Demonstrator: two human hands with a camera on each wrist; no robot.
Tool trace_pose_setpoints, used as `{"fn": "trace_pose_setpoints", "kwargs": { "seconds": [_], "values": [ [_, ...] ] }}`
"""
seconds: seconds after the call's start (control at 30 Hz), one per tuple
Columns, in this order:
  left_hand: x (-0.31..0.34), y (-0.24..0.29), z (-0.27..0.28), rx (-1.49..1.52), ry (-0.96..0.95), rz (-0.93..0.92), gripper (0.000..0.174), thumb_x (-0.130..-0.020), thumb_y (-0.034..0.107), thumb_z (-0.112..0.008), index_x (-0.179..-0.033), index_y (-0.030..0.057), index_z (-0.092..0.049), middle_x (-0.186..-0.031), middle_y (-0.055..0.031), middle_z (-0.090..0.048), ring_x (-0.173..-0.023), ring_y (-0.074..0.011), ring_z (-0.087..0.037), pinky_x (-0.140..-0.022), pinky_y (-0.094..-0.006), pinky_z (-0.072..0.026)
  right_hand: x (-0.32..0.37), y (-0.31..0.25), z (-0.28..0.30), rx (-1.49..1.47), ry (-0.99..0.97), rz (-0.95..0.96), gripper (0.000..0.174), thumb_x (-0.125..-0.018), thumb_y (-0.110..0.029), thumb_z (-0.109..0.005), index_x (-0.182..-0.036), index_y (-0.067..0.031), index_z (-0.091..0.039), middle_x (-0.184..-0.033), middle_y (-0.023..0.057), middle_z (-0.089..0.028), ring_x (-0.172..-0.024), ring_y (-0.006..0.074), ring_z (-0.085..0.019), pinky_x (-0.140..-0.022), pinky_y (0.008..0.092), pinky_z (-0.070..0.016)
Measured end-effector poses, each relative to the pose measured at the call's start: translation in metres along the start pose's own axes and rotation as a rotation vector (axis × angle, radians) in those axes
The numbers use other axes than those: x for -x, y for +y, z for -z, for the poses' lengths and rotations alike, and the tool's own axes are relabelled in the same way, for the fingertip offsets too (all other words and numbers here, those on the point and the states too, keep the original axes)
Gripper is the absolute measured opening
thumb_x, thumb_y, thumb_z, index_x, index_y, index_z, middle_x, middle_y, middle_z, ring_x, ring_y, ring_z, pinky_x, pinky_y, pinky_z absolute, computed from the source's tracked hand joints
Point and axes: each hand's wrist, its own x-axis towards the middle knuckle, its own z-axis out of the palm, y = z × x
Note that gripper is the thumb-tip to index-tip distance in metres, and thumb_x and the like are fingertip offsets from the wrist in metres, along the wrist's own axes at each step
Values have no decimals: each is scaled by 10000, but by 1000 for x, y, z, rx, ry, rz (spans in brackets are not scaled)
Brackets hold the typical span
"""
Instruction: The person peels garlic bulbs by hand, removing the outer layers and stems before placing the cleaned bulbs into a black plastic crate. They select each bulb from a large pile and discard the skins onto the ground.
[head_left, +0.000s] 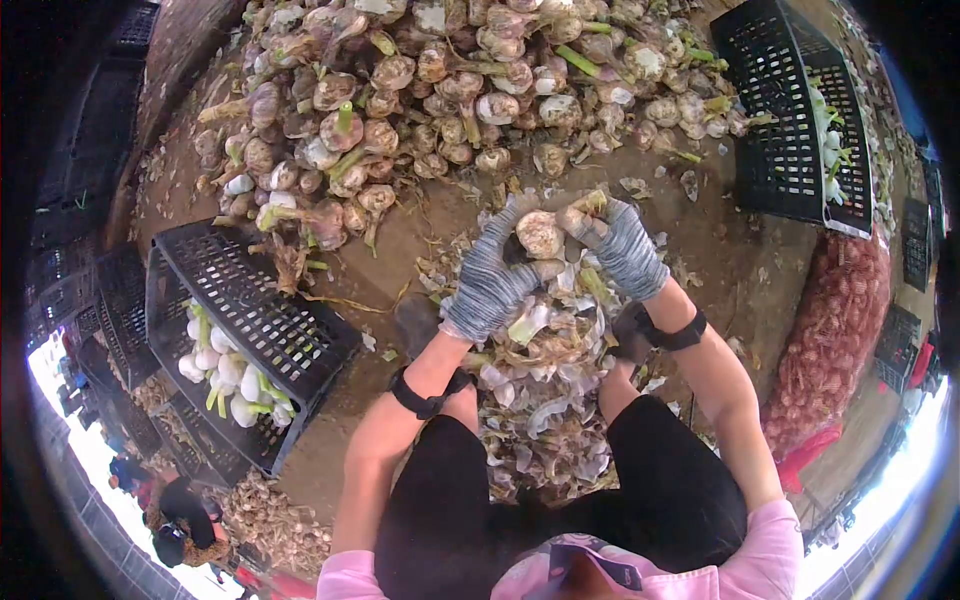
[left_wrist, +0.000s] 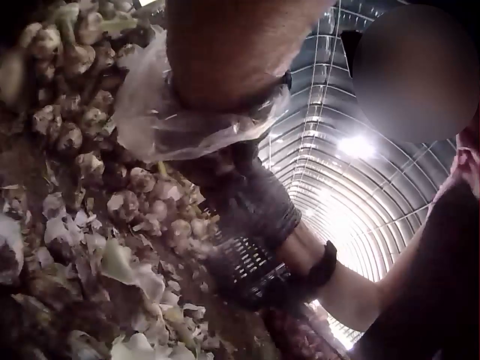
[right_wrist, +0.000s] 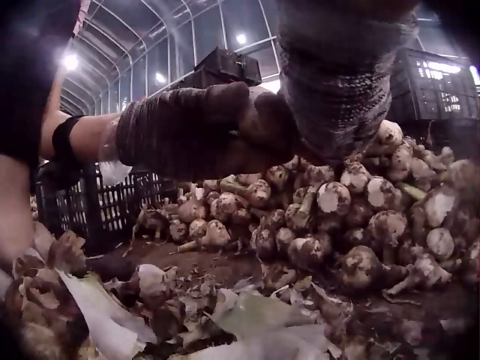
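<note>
A round garlic bulb (head_left: 540, 234) with a pale, brown-speckled face is held between both gloved hands in the head view. The left hand (head_left: 492, 280), in a grey striped glove, grips it from the left with fingers and thumb curled round it. From the right, the right hand (head_left: 627, 250) has its fingers curled at the bulb's edge, pinching what looks like its stem or skin. In the right wrist view the left hand (right_wrist: 187, 131) meets the right hand (right_wrist: 337, 82), and the bulb is mostly hidden. Dark blur covers the hands in the left wrist view.
Unpeeled garlic (head_left: 430, 90) is heaped beyond the hands. Loose skins (head_left: 545, 400) lie between the legs. A black crate (head_left: 260, 300) with white bulbs stands at left, another crate (head_left: 780, 110) at upper right, and a red mesh sack (head_left: 835, 330) below that one.
</note>
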Motion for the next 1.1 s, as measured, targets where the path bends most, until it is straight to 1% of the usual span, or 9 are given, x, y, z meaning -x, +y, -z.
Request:
{"fn": "trace_pose_setpoints", "kwargs": {
  "seconds": [0.27,0.33,0.47,0.6,0.7,0.8,0.83,0.93,1.1],
  "values": [
    [2,3,6,83,-12,140,550,-779,301,-655,-1215,33,-450,-1129,-79,-547,-984,-173,-559,-832,-298,-488,4,5,6,-74,-79,-131,216,-821,-132,-609,-989,1,-590,-884,24,-618,-791,81,-544,-706,260,-470],
    [3,-2,14,247,-21,251,503,-813,373,-584,-1173,35,-484,-1066,-72,-578,-915,-164,-584,-778,-287,-507,4,14,7,135,-86,90,219,-805,-112,-607,-987,7,-587,-855,24,-625,-766,112,-562,-695,291,-480],
    [-5,-6,15,521,50,537,536,-857,526,-431,-1056,47,-564,-906,-63,-639,-738,-152,-620,-609,-263,-524,13,8,-2,410,-91,31,276,-764,-166,-641,-985,-9,-588,-848,121,-623,-778,205,-593,-717,320,-471],
    [-17,-21,28,313,105,689,569,-860,548,-407,-1044,36,-574,-916,-75,-641,-719,-161,-613,-579,-271,-506,17,9,-10,608,-90,387,265,-752,-170,-636,-968,-23,-591,-859,182,-607,-806,327,-588,-717,365,-464],
    [-17,-6,19,476,186,817,573,-873,542,-385,-1048,29,-572,-915,-83,-639,-705,-170,-612,-594,-282,-493,21,20,-13,460,-33,187,283,-742,-155,-626,-982,-11,-586,-890,171,-605,-816,306,-583,-739,364,-460],
    [-2,33,8,-324,366,-23,415,-882,396,-493,-992,6,-586,-918,-67,-612,-770,-164,-579,-671,-288,-470,20,23,-16,344,63,127,284,-748,-144,-608,-989,2,-578,-897,168,-604,-824,298,-580,-751,362,-458],
    [0,25,3,-171,326,-145,302,-851,284,-579,-979,11,-595,-942,-80,-594,-824,-185,-564,-715,-307,-455,19,25,-18,280,96,189,282,-755,-136,-597,-995,9,-572,-888,165,-604,-825,295,-580,-753,362,-456],
    [1,35,-8,-777,101,-176,216,-805,182,-633,-958,31,-607,-887,-104,-585,-812,-219,-562,-739,-328,-448,14,18,-24,494,215,572,290,-775,-115,-562,-1032,17,-546,-875,162,-603,-816,288,-577,-760,360,-454],
    [-7,12,9,-815,98,-131,179,-778,114,-647,-935,36,-612,-874,-54,-597,-769,-141,-559,-694,-277,-464,22,41,-15,333,199,228,317,-800,-99,-517,-1089,31,-504,-839,105,-604,-784,180,-560,-747,301,-459]
  ]
}}
